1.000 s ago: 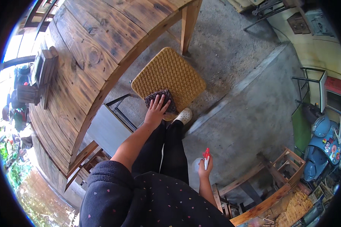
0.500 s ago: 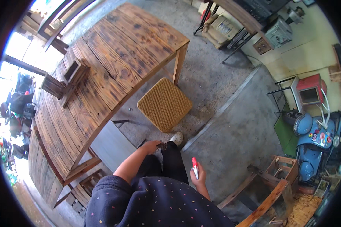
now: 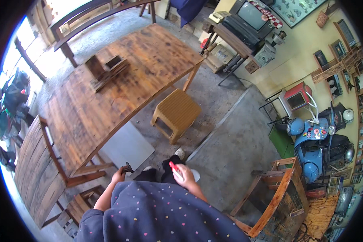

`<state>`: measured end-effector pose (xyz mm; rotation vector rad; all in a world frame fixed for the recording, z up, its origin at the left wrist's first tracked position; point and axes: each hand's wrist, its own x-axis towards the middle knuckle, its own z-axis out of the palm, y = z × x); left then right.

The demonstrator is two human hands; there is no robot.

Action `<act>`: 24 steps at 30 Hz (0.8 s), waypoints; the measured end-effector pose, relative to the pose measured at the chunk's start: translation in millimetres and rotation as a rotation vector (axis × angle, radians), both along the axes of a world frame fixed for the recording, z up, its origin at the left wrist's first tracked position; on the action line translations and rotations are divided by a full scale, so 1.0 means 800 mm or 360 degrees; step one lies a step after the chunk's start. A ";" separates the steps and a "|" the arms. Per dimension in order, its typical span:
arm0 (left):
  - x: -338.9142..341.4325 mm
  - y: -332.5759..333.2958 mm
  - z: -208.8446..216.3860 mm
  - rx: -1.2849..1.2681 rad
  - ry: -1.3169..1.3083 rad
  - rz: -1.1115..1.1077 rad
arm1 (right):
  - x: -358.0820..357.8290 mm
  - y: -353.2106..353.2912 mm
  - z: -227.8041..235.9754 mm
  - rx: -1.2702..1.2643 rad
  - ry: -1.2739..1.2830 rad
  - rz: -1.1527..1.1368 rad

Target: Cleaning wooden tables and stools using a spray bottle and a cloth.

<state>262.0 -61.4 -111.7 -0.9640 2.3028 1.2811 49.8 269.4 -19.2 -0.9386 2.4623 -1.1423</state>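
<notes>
My left hand (image 3: 118, 176) is closed on a small dark object (image 3: 128, 167) with an uneven outline, too small to name. It is beside a pale flat panel (image 3: 135, 147) that shows under the table's edge. In front of my body, my right hand (image 3: 184, 176) is wrapped round a slim red-capped white tube (image 3: 175, 168), its red end pointing up and left. A white round thing (image 3: 195, 175) shows partly behind that hand. The wooden table (image 3: 149, 60) stands ahead on the left, with a small wooden box holder (image 3: 107, 71) on top.
A tan woven-pattern stool (image 3: 179, 109) stands ahead beside the table. Wooden chairs are at lower right (image 3: 274, 197) and lower left (image 3: 82, 203). A low floor ledge (image 3: 218, 125) runs diagonally. Along the right wall are a blue scooter (image 3: 310, 149) and a red box-shaped set (image 3: 297, 97).
My left hand has moved left, away from my legs, with the dark object. The right hand has come inward with the tube. My view has tilted up, showing more of the room.
</notes>
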 end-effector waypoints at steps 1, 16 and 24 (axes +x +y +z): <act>0.044 -0.010 -0.012 -0.0047 0.0072 0.0093 | 0.000 -0.013 0.012 0.0046 -0.0012 0.0099; 0.195 -0.010 0.030 -0.0040 0.0058 0.0554 | 0.042 -0.139 0.022 0.0242 -0.0340 0.0594; 0.241 0.036 0.036 0.0311 0.0209 0.0769 | 0.050 -0.117 0.026 0.0132 -0.0160 0.0253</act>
